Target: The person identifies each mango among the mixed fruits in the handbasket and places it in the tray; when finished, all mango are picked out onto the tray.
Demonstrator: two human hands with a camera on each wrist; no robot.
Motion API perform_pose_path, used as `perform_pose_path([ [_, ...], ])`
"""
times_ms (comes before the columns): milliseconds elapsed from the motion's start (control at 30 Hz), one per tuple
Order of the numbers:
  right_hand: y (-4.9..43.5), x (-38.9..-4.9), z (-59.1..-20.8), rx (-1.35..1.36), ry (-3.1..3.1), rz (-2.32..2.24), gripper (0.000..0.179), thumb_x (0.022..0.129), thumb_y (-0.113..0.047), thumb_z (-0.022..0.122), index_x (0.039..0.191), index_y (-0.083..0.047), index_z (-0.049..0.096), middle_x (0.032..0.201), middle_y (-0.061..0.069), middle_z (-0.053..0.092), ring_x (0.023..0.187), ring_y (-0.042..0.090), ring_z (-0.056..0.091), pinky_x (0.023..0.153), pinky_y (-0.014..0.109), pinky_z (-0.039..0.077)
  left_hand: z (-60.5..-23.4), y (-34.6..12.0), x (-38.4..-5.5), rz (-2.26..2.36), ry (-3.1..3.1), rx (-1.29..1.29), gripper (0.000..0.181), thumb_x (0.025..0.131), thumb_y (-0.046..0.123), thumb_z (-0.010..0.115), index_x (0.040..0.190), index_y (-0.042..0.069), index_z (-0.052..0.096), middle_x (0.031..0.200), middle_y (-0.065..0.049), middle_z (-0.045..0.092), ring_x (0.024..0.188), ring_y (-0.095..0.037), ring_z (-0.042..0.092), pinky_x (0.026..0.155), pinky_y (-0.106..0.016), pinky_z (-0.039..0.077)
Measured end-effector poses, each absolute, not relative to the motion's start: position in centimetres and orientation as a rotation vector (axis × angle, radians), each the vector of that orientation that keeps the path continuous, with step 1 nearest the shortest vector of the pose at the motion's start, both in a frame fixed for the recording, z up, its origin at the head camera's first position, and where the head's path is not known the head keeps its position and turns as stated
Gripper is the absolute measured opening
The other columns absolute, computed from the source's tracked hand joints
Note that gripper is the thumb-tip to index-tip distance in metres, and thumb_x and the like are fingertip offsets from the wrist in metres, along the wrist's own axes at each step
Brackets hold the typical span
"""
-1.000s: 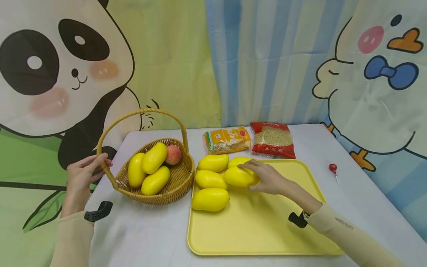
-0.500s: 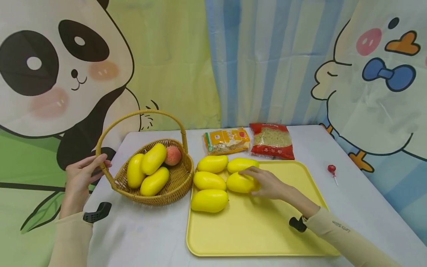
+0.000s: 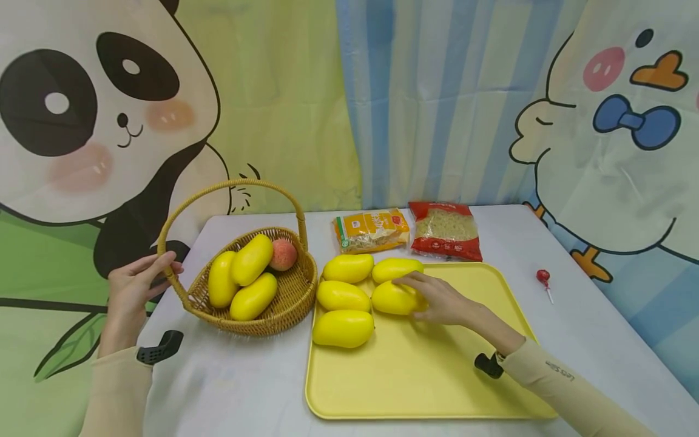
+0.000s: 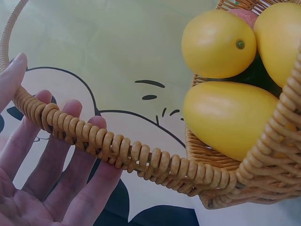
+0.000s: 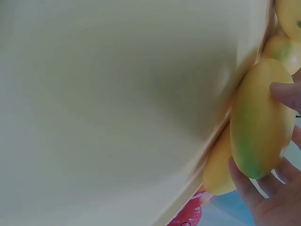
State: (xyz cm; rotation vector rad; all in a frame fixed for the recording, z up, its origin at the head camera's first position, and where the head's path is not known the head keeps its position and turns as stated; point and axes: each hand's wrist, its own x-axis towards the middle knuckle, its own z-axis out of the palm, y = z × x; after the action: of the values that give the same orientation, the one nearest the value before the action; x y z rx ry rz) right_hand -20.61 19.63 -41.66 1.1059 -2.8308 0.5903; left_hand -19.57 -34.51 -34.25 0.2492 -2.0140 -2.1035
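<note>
My left hand point(image 3: 131, 285) holds the handle point(image 4: 141, 157) of a wicker basket point(image 3: 273, 326), thumb on one side and fingers on the other. Inside the basket lie several yellow mangoes point(image 3: 253, 260) and one peach point(image 3: 283, 255). At the upper middle of a yellow tray point(image 3: 426, 376), my right hand point(image 3: 445, 301) grips a mango point(image 3: 394, 298), with its thumb point(image 5: 286, 94) and fingers on opposite sides. That mango sits in front of another mango point(image 3: 397, 269). Three more mangoes point(image 3: 344, 328) form a column along the tray's left side.
Behind the tray lie an orange food packet point(image 3: 372, 230) and a red bag point(image 3: 445, 232) with pale contents. A red lollipop point(image 3: 543, 276) is on the white table right of the tray. Printed curtains point(image 3: 437, 103) hang behind the table.
My right hand has brought its mango slightly nearer and down onto the tray, uncovering the mango behind it. The left hand stays at the basket handle.
</note>
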Motion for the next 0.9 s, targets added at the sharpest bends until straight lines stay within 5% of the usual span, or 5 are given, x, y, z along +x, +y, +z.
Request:
perform_pose_path([
  [500,18.3,-21.3,-40.1,1.140,-2.810,0.596,0.056,0.079,-0.016,0.078,0.130,-0.008,0.057,0.124,0.012,0.059,0.111,0.028,0.058,0.092,0.046,0.050,-34.2,-34.4,-19.6,-2.084,-2.027,0.293,0.017,0.081,0.031,0.076,0.093,0.017,0.076,0.072,0.007,0.072,0.071,-0.004,0.068,0.063,-0.015,0.055],
  [900,11.0,-23.4,-36.8,1.291,-2.777,0.577,0.050,0.086,-0.020,0.072,0.132,-0.010,0.056,0.134,0.014,0.054,0.118,0.030,0.055,0.094,0.045,0.049,-34.3,-34.4,-19.6,-2.120,-1.997,0.241,0.023,0.082,0.027,0.076,0.097,0.011,0.075,0.073,0.004,0.073,0.070,-0.005,0.069,0.063,-0.016,0.055],
])
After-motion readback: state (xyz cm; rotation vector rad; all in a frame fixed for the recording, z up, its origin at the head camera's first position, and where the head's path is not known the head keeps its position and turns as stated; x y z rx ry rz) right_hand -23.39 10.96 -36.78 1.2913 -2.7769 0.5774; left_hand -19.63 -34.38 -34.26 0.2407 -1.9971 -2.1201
